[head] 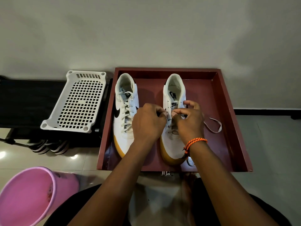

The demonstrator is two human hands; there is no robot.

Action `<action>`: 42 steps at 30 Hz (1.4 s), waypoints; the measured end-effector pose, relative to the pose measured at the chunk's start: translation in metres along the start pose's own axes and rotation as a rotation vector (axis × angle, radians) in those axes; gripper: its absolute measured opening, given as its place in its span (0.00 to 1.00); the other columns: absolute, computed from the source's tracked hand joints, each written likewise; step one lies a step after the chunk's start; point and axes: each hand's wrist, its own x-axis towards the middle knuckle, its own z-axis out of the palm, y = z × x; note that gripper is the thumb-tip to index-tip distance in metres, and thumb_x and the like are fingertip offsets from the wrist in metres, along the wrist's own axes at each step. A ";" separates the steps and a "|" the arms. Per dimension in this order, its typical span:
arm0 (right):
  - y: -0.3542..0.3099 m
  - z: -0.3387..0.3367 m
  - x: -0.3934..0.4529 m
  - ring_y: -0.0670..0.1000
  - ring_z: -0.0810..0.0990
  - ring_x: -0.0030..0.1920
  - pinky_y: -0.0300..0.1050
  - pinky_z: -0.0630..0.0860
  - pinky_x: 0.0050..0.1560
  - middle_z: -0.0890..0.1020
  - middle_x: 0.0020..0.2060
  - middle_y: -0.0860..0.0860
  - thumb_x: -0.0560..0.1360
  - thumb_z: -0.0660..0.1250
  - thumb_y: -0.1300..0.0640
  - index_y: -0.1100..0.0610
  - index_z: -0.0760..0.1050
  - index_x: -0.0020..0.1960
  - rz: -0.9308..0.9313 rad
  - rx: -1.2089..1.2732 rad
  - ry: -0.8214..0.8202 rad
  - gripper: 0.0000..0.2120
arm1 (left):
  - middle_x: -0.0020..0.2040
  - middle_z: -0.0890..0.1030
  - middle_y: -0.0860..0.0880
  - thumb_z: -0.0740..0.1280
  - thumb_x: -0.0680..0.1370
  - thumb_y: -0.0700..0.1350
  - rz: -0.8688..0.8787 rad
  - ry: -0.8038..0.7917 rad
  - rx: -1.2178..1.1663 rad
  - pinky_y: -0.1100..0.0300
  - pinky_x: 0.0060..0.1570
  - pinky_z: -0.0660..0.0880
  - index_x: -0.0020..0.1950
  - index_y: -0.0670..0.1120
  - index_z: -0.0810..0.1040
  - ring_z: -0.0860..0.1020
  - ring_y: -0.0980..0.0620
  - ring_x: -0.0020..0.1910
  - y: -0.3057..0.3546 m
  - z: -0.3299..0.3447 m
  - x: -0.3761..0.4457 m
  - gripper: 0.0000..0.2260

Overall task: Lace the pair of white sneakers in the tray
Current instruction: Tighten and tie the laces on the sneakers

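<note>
Lacing is midway on the right sneaker (173,128) in the tray (218,98), where I see my left hand (147,123) and right hand (190,121) each pinching the lace (215,126), and next I judge an end must thread the following open eyelet.

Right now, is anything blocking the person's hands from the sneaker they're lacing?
Nothing visible. The left hand and right hand already pinch the white lace over the right-side white sneaker with the yellow sole in the dark red tray.

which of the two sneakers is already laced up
The left sneaker: laces cross up its whole front. On the right sneaker the upper eyelets are bare.
</note>
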 end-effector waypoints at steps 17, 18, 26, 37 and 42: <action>-0.016 -0.022 -0.006 0.46 0.76 0.52 0.47 0.68 0.51 0.76 0.51 0.43 0.76 0.73 0.46 0.43 0.79 0.55 -0.388 -0.116 -0.054 0.09 | 0.62 0.86 0.42 0.65 0.82 0.41 -0.146 -0.449 -1.528 0.48 0.56 0.85 0.52 0.42 0.80 0.86 0.39 0.61 0.029 -0.051 0.006 0.05; -0.017 -0.023 -0.006 0.43 0.76 0.45 0.44 0.70 0.46 0.77 0.44 0.42 0.78 0.73 0.48 0.45 0.80 0.52 -0.424 -0.053 -0.067 0.04 | 0.62 0.86 0.43 0.64 0.82 0.42 -0.112 -0.473 -1.554 0.50 0.55 0.85 0.52 0.43 0.80 0.86 0.41 0.60 0.031 -0.053 0.005 0.06; -0.016 -0.031 0.006 0.46 0.77 0.31 0.42 0.74 0.34 0.82 0.33 0.50 0.80 0.70 0.64 0.63 0.84 0.47 -0.117 0.497 -0.069 0.05 | 0.47 0.88 0.53 0.61 0.89 0.42 0.140 -0.219 -0.542 0.52 0.46 0.83 0.63 0.47 0.85 0.85 0.53 0.44 0.012 -0.013 0.010 0.13; -0.025 -0.085 0.014 0.47 0.75 0.37 0.44 0.76 0.49 0.77 0.37 0.49 0.81 0.63 0.60 0.58 0.79 0.47 0.027 1.294 -0.593 0.08 | 0.52 0.88 0.50 0.58 0.80 0.29 0.344 -0.309 -0.293 0.55 0.63 0.80 0.64 0.47 0.84 0.85 0.54 0.56 0.001 0.002 0.013 0.22; -0.041 -0.099 0.003 0.50 0.73 0.33 0.48 0.74 0.53 0.73 0.34 0.51 0.77 0.69 0.65 0.62 0.80 0.45 -0.140 1.745 -0.882 0.03 | 0.50 0.88 0.51 0.64 0.79 0.27 0.343 -0.309 -0.249 0.61 0.57 0.81 0.62 0.46 0.85 0.85 0.56 0.51 0.004 -0.002 0.012 0.20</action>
